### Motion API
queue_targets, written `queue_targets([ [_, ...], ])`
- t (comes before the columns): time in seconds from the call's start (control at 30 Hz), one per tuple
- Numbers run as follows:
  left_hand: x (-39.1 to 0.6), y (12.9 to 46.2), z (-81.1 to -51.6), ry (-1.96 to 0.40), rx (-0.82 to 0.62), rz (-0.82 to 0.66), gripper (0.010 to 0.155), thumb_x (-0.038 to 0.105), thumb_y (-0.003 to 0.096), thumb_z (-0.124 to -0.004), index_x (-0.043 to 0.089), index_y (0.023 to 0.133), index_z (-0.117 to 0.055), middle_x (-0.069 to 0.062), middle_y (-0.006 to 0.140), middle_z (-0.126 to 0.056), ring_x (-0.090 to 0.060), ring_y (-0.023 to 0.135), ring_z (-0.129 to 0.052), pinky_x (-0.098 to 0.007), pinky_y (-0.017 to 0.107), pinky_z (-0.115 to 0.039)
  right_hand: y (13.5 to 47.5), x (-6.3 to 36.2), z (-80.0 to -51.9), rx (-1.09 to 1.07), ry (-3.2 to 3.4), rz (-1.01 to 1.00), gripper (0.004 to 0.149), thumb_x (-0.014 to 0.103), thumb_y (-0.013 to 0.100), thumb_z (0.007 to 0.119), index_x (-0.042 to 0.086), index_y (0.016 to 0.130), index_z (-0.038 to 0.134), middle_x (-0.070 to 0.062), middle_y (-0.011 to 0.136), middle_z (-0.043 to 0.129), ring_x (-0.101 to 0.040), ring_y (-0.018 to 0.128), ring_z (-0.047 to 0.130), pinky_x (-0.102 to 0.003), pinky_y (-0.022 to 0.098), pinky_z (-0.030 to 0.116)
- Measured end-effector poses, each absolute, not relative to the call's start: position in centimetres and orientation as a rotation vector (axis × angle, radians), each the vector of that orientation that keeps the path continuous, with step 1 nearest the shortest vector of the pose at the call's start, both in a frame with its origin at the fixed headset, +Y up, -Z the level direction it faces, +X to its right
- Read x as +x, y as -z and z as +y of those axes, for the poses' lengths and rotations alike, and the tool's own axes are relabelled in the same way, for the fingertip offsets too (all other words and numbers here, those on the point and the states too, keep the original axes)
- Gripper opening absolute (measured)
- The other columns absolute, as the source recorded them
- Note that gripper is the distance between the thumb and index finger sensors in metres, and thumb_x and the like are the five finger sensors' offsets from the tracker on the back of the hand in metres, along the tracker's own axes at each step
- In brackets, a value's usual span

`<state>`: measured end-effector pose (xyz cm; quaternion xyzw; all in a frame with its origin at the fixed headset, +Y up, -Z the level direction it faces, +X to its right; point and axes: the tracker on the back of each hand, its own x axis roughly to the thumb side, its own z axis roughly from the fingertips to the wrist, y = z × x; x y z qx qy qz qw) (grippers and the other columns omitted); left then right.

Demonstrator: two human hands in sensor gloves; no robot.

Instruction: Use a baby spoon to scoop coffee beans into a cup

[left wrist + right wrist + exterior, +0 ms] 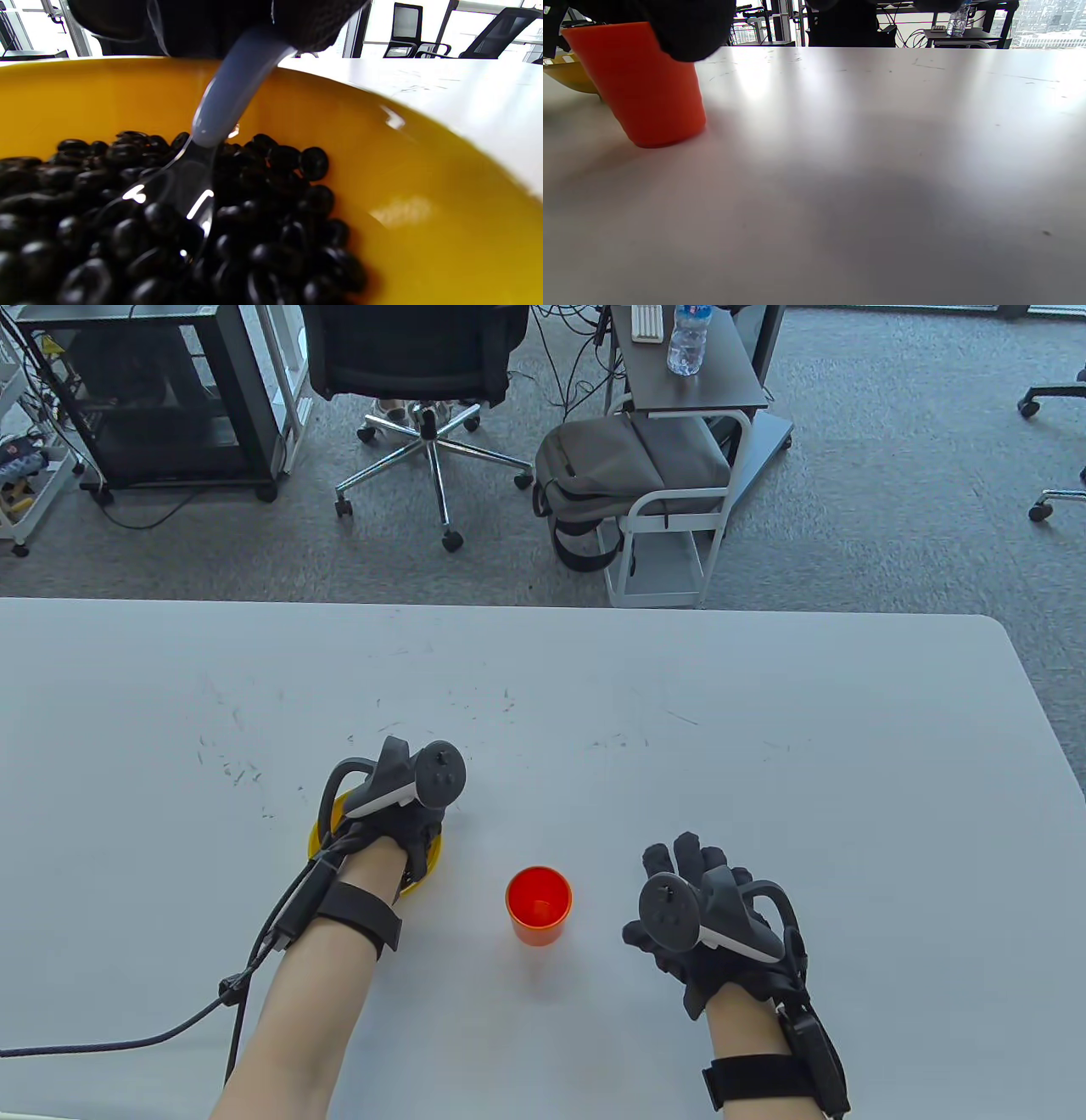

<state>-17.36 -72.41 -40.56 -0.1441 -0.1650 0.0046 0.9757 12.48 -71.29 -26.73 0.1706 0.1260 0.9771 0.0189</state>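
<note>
Left hand holds spoon in beans.

– What's my table carrying?
– A yellow bowl at my nine o'clock, an orange cup dead centre beside it, both standing on scuffed white.
</note>
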Motion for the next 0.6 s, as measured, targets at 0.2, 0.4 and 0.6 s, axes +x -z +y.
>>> queue_targets([
  [0.2,-18.0,40.0,-71.1,-0.065,-0.226,-0.356,0.057,0.021,0.0617,-0.07,0.01,0.115,-0.052,-0.027,0.104,-0.064,-0.051,0.089,-0.07,-0.069,0.064,-0.06,26.8,12.5,-71.2,0.538,-3.028,0.378,0.088,0.055,0.054,0.071,0.001,0.11,0.031,-0.041,0.109,0.029,-0.068,0.091,0.042,-0.078,0.061,0.047],
  [0.4,-19.5,38.2,-68.6,-0.037,-0.107,-0.375,0.056,0.024,0.0607,-0.072,0.005,0.11,-0.056,-0.027,0.101,-0.066,-0.048,0.084,-0.076,-0.068,0.062,-0.064,26.8,12.5,-71.0,0.558,-3.014,0.351,0.087,0.055,0.054,0.071,0.001,0.11,0.032,-0.041,0.109,0.029,-0.068,0.091,0.042,-0.078,0.061,0.047],
  [0.6,-22.5,35.5,-66.6,0.008,-0.057,-0.341,0.054,0.03,0.0577,-0.08,0.004,0.103,-0.065,-0.022,0.093,-0.079,-0.043,0.074,-0.089,-0.065,0.057,-0.073,26.4,12.3,-70.4,0.591,-2.998,0.312,0.087,0.055,0.054,0.07,0.001,0.11,0.032,-0.041,0.109,0.029,-0.068,0.091,0.042,-0.078,0.061,0.048],
])
